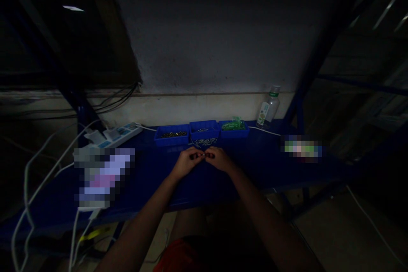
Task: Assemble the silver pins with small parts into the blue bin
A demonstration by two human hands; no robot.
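My left hand (188,162) and my right hand (218,158) meet above the blue table, fingertips almost touching. Both are closed in a pinch around something tiny and pale, too small and dark to name. Just beyond the fingers lies a loose pile of thin metal screws or pins (205,141). Behind it stand three blue bins side by side: the left bin (172,140) holds small brassy parts (174,134), the middle bin (204,124) a few thin metal pieces, and the right bin (234,134) crumpled green plastic (235,124).
A clear bottle (269,108) stands at the back right against the wall. On the left are a white power strip (123,134) with plugs, loose white cables (27,195) and a blurred-out object (106,176). Another blurred item (301,148) lies at the right. Blue posts frame the table (153,195).
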